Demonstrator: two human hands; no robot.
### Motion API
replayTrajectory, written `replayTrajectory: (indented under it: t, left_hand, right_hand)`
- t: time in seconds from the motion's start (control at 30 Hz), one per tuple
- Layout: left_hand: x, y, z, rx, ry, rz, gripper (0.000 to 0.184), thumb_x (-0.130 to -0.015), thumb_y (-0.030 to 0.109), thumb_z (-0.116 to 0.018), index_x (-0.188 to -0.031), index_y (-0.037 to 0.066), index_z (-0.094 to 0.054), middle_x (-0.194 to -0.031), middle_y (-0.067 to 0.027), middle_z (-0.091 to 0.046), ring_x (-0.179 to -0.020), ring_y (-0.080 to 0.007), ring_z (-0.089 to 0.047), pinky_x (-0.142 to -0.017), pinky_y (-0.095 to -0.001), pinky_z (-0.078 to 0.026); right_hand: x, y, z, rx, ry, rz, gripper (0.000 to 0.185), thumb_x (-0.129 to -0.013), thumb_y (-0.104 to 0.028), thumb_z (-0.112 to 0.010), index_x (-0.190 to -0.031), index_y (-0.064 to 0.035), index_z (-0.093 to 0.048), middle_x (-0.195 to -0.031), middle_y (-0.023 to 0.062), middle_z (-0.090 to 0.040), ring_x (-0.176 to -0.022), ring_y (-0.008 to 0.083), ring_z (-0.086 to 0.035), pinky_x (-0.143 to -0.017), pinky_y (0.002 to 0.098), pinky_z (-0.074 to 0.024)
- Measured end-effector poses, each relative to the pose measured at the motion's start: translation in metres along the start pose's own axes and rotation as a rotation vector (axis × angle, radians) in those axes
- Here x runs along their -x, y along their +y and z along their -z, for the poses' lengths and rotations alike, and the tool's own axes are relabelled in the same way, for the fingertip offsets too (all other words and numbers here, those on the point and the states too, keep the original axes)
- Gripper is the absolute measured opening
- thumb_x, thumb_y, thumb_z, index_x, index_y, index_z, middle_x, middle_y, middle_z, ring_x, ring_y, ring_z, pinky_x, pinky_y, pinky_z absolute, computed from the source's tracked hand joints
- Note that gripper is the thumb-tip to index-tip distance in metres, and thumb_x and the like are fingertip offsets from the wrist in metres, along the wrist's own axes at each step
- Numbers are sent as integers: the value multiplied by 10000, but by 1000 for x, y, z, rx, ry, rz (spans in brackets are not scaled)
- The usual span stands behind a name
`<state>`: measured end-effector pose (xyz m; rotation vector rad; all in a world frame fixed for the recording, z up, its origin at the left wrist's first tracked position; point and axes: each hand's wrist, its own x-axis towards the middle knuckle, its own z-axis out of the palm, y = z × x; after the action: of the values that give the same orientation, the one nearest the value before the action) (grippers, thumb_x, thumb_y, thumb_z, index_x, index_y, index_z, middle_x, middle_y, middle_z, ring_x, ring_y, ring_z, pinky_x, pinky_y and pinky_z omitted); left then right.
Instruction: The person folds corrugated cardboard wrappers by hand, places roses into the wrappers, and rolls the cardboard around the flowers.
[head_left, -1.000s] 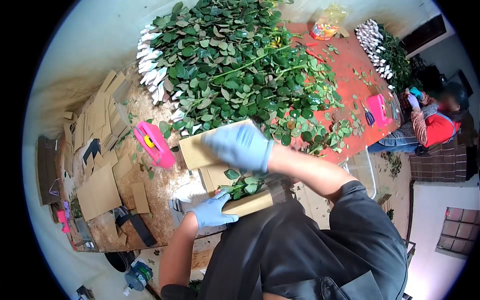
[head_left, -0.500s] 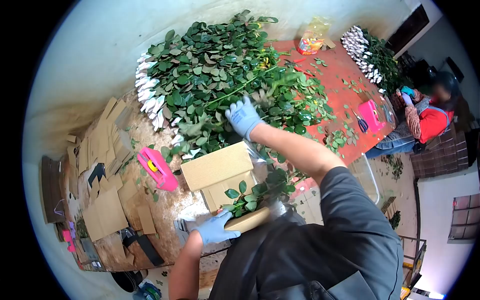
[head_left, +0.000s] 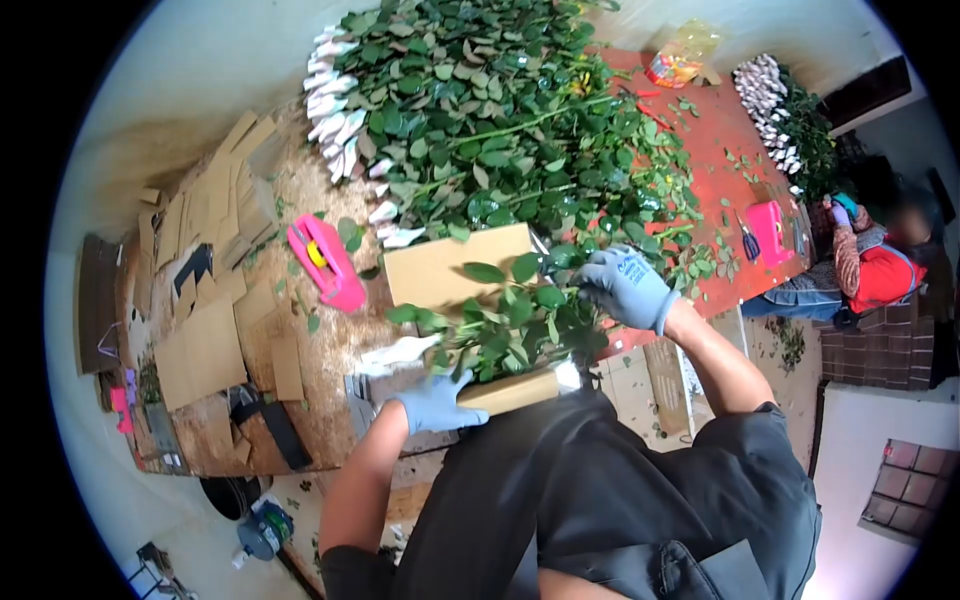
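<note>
My right hand [head_left: 628,287], in a blue-grey glove, is closed around leafy rose stems at the right end of a folded cardboard wrapper [head_left: 455,268]. The exact grip is hidden among leaves. On the wrapper lie rose stems [head_left: 515,325] with green leaves, and a white-wrapped rose head [head_left: 400,352] points left. My left hand [head_left: 435,402], gloved alike, rests at the left end of the wrapper's near flap [head_left: 515,390], thumb and fingers apart. A large pile of roses [head_left: 480,110] lies just beyond, its white-wrapped heads to the left.
A pink tape dispenser [head_left: 328,265] stands left of the wrapper. Cut cardboard sheets [head_left: 200,350] cover the table's left side. Red-handled cutters [head_left: 650,110], scissors [head_left: 748,240] and another pink dispenser [head_left: 768,233] lie on the red tabletop [head_left: 715,140]. A co-worker [head_left: 880,270] sits at right.
My right hand has come from the rose pile toward me and right, over the wrapper's right end. A white-wrapped rose now lies on the wrapper. My left hand stays by the near flap, its fingers spread.
</note>
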<state>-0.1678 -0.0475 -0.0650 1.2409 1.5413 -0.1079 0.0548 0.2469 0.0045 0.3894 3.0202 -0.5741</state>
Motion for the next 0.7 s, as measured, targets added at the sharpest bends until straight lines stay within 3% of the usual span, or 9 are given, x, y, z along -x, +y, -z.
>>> replayTrajectory:
  t: [0.03, 0.13, 0.2, 0.3, 0.4, 0.53, 0.6, 0.7]
  left_hand:
    - [0, -3, 4, 46, -42, -60, 1127, -833, 781, -595, -1576, -18, -315, -1606, -313, -316, -1521, -397, -287, -1241, -400, -259]
    - [0, 2, 9, 34, -52, -59, 1080, -845, 728, -624, -1567, -20, -332, -1601, -291, -343, -1502, -402, -324, -1236, -406, -276]
    - [-4, -4, 2, 24, -5, -87, 1050, -853, 700, -635, -1560, -21, -346, -1624, -269, -313, -1510, -393, -311, -1241, -402, -270]
    - [-4, -5, 0, 13, 14, -101, 1065, -843, 721, -612, -1541, -46, -370, -1611, -257, -348, -1498, -376, -342, -1231, -386, -289]
    - [-4, -3, 2, 12, 14, -104, 1043, -847, 709, -622, -1539, -34, -381, -1623, -246, -332, -1500, -374, -340, -1231, -387, -291]
    - [-2, 1, 6, 22, -26, -89, 1026, -863, 694, -624, -1555, -14, -359, -1646, -248, -280, -1522, -388, -286, -1245, -399, -261]
    - [-3, -1, 5, 13, -23, -87, 1023, -862, 695, -622, -1552, -15, -364, -1639, -251, -294, -1519, -391, -293, -1243, -400, -264]
    - [-4, -4, 2, 29, -3, -120, 1021, -858, 690, -630, -1548, -15, -365, -1621, -261, -324, -1506, -398, -316, -1237, -404, -277]
  right_hand:
    - [9, 11, -24, 5, -52, -37, 212, -910, -255, -682, -1088, -140, -699, -975, 107, -650, -957, 328, -631, -866, 467, -455]
    - [21, 33, -91, 58, -210, -155, 222, -919, -271, -656, -1094, -143, -700, -1025, 123, -663, -994, 335, -635, -871, 469, -465]
    - [21, 37, -109, 87, -251, -123, 230, -929, -263, -613, -1099, -140, -706, -1033, 120, -669, -997, 325, -642, -867, 463, -472]
    - [8, -6, -85, 709, -372, -57, 228, -928, -217, -570, -1089, -131, -707, -1084, 100, -664, -988, 301, -642, -849, 448, -470]
    - [-18, -50, -61, 568, -394, -48, 291, -866, -214, -625, -1142, -123, -642, -1015, 99, -616, -1014, 298, -610, -851, 477, -473]
    - [-57, -82, -99, 134, -48, 283, 330, -895, -214, -611, -1204, -97, -607, -983, 107, -617, -885, 279, -661, -688, 419, -543]
    - [-81, -88, -129, 238, -178, 233, 228, -943, -184, -565, -1136, -83, -632, -974, 120, -672, -877, 296, -693, -699, 426, -553]
    - [-100, -88, -156, 189, -270, 262, 231, -956, -169, -550, -1151, -75, -630, -1011, 134, -692, -884, 318, -720, -698, 442, -562]
